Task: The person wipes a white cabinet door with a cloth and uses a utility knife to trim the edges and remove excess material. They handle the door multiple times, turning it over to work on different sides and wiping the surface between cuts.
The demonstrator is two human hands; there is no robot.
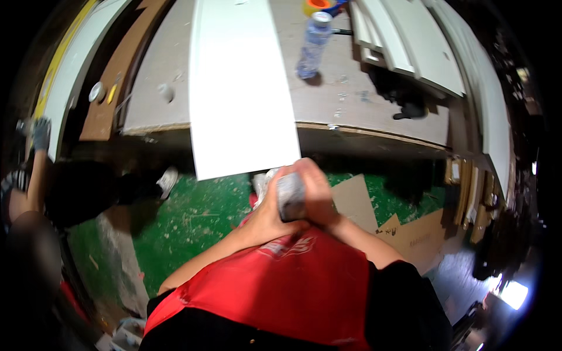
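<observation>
In front of my red apron (281, 286), both hands come together around a grey rounded object (290, 196), too blurred to name. My left hand (268, 213) is closed against its left side, and my right hand (318, 190) wraps its right side, with the fingers near the top. Just beyond them lies a long white board (243, 88). Its near end juts past the edge of the worktable (158, 88), close to my fingertips. The palms and part of the object are hidden.
A clear plastic bottle (314, 47) stands right of the board, near an orange tape roll (317, 4). White boards (424, 47) are stacked at right. Cardboard (418, 243) lies on the green floor (175, 228). At far left, a co-worker's gloved hand (41, 133) touches another board.
</observation>
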